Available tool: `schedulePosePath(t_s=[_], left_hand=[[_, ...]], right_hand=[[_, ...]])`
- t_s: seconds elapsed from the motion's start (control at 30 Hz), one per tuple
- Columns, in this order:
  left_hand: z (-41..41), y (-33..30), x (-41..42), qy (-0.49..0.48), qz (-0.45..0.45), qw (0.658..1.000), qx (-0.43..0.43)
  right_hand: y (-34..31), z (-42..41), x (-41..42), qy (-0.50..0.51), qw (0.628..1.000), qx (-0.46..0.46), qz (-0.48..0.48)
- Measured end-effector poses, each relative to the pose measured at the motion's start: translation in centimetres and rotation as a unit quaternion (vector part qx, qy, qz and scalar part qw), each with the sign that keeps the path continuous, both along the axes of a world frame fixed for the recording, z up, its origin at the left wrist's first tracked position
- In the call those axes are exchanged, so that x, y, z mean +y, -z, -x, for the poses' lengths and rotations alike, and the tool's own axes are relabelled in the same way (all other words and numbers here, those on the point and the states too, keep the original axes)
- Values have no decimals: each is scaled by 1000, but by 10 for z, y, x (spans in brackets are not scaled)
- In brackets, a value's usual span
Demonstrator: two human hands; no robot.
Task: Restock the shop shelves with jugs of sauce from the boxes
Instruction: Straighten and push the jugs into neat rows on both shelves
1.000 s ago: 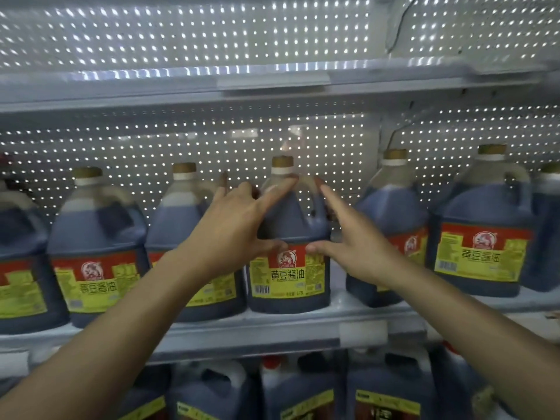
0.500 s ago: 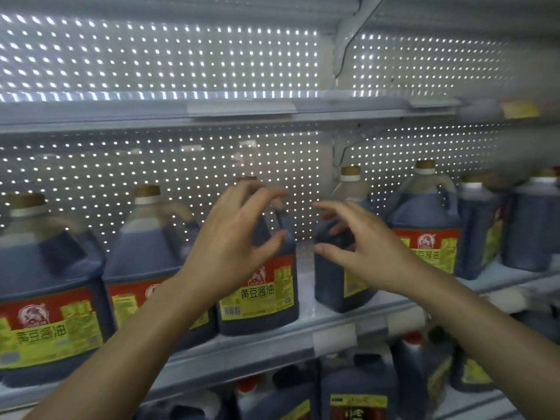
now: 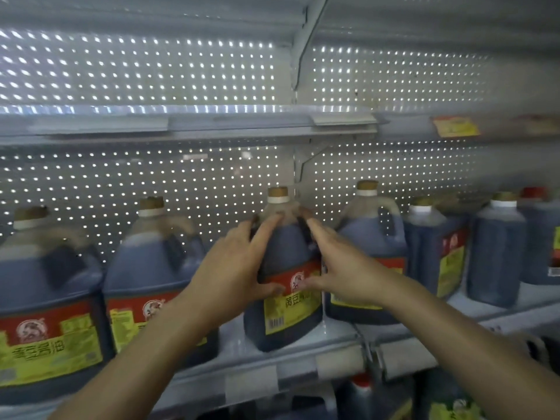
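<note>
Both hands, the left hand [image 3: 233, 268] and right hand [image 3: 342, 268], clasp one jug [image 3: 285, 259] on the shelf [image 3: 272, 363], apparently straightening it; next likely nudge it into line.

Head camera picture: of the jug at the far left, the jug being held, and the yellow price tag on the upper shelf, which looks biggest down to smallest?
1. Far-left jug, probably only because it is nearest the camera.
2. Held jug.
3. Yellow price tag, clearly smallest.
</note>
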State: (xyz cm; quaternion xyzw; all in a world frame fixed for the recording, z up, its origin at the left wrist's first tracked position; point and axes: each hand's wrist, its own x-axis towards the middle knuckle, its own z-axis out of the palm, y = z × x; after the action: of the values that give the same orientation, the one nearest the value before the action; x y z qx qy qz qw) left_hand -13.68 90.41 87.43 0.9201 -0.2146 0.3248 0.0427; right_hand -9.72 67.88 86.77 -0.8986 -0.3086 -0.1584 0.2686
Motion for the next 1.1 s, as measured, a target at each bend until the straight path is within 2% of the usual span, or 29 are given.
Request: schedulePosePath(t_s=[0.17,0.33,0.47,0.63,0.83,1.0,1.1], left_hand=[[4,-2,4,-55,-54,996,-33],[19,-12,13,-51,-58,997,-4],[28,-15,26,-68,-96,993,-13],[34,-14,36,-69,-90,993,-8],[42,-19,19,28,-25,999,-19],[37,-20,-13,99,26,990,-100],[26,-18,-43,127,31,988,-86]], right_hand=[[6,-16,6,-16,999,-37,11],[11,-8,11,24,998,-55,-13],[17,3,25,21,997,-57,-42],[21,18,41,38,995,-69,-62],[19,33,30,49,995,-61,-69],[12,43,-25,91,988,-98,-77],[3,41,-67,132,981,-122,-73]])
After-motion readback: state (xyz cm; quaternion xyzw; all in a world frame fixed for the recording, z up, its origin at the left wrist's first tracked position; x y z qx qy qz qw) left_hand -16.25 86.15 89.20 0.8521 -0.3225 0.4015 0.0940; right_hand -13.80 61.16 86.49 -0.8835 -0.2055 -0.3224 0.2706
